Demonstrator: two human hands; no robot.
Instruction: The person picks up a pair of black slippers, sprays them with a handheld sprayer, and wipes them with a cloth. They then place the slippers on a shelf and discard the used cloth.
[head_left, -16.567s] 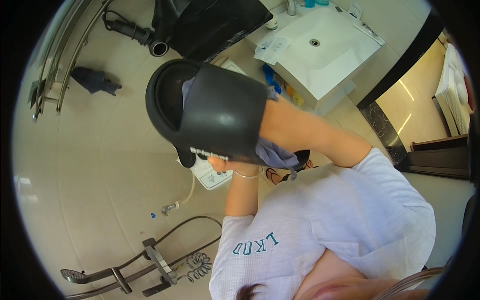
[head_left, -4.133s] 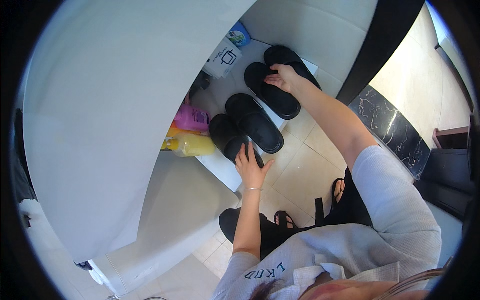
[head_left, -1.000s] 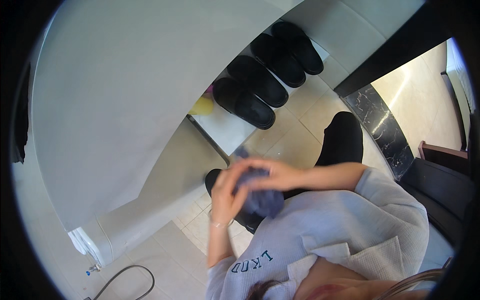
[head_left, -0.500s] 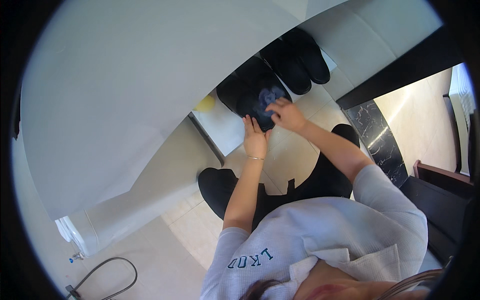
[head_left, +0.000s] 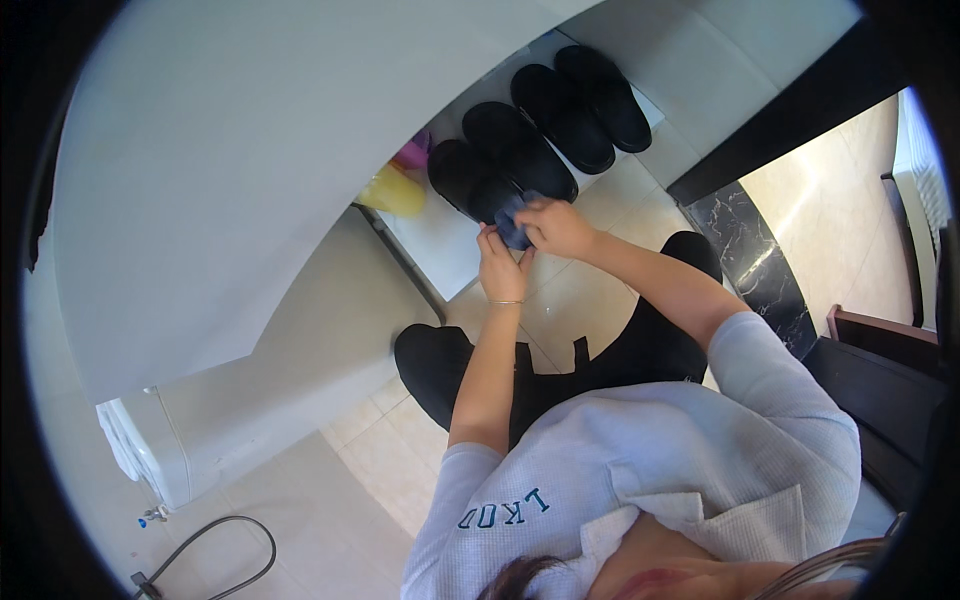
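On a low white shelf [head_left: 430, 250] stands a pair of black slippers, with the left slipper [head_left: 457, 172] nearest to me. My left hand [head_left: 503, 268] grips the near end of that slipper, fingers on one side and thumb on the other. My right hand [head_left: 560, 228] is closed on a crumpled dark blue cloth [head_left: 510, 222] and presses it against the same near end, just beyond my left fingers. The cloth hides much of that end. Beside it lies the right slipper [head_left: 518, 150] of the pair, touched by neither hand.
A second pair of black slippers [head_left: 563, 115] is farther right on the shelf. A yellow item [head_left: 395, 190] and a purple item [head_left: 412, 152] sit at the left, partly under the large white panel [head_left: 250, 170]. Black marbled trim [head_left: 755, 260] edges the floor at right.
My right hand has drawn the cloth down toward the slipper's near end, close to my left hand. The view has shifted, and more of the yellow item and the purple one show.
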